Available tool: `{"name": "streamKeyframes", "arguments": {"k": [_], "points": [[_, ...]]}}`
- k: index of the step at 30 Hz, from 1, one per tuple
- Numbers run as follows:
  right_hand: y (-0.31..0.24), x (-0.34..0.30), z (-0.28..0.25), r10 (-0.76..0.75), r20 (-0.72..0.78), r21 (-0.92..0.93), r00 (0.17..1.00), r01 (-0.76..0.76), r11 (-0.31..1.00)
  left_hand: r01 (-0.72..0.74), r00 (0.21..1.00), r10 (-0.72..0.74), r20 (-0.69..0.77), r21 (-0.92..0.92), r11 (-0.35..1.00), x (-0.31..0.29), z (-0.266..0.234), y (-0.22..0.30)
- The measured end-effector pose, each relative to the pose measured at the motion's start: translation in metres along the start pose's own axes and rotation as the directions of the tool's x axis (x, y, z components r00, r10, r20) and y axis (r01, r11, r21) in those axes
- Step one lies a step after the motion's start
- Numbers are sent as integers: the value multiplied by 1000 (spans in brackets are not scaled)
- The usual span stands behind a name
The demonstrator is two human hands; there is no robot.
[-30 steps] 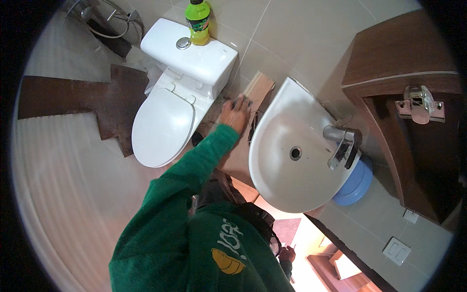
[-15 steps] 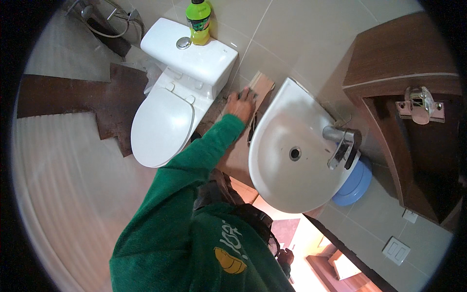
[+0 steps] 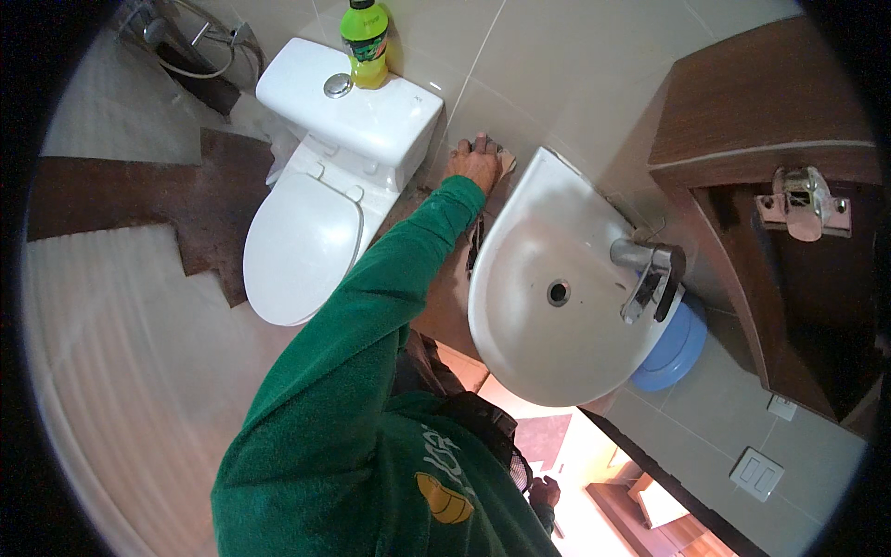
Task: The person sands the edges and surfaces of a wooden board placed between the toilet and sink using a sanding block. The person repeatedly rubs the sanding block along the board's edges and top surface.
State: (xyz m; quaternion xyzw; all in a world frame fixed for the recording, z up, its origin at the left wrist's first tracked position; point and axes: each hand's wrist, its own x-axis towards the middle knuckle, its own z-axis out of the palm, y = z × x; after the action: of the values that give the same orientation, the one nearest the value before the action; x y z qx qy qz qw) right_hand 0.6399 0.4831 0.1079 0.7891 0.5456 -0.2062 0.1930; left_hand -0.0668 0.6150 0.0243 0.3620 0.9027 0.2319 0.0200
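Observation:
My left hand (image 3: 476,165), in a green sleeve (image 3: 343,325), reaches down between the toilet and the sink. Its fingers are bent, pressed down close to the wall at the end of a light-brown strip of board or cardboard (image 3: 507,165). Something small and greyish shows by the fingertips, but I cannot make it out. At the lower right, beyond my waist, my right hand (image 3: 546,492) hangs small and dark; its fingers are too unclear to read. The toilet (image 3: 306,246) has its lid down. A pedestal-free white sink (image 3: 520,316) stands close on the other side.
A green drink bottle (image 3: 366,46) stands on the toilet tank. A metal faucet (image 3: 650,260) sits on the sink, above a blue basin or bucket (image 3: 673,348). At right is an open brown cabinet (image 3: 715,121). Brown sheeting (image 3: 121,195) covers floor at left.
My left hand has moved farther up toward the wall and slightly right, covering more of the light-brown strip. The view has shifted slightly.

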Motion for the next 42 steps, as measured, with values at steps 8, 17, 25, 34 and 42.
{"name": "streamKeyframes", "arguments": {"k": [8,17,25,34,42], "points": [[6,-11,8,-90,42,-222,995,98,970,-174,984,177,-32,85,981,-79,8,-21],[8,-13,6,-121,-40,-161,992,113,980,42,998,-43,40,26,999,0,-7,-2],[7,-18,16,-115,-19,-195,993,109,975,-37,999,37,32,17,999,-15,0,-7],[-3,-9,7,-163,-91,-139,982,150,979,-81,997,81,13,77,994,-12,3,-8],[-9,-5,5,-55,-23,-38,998,54,998,114,993,-114,32,-7,993,-12,-4,6]]}}
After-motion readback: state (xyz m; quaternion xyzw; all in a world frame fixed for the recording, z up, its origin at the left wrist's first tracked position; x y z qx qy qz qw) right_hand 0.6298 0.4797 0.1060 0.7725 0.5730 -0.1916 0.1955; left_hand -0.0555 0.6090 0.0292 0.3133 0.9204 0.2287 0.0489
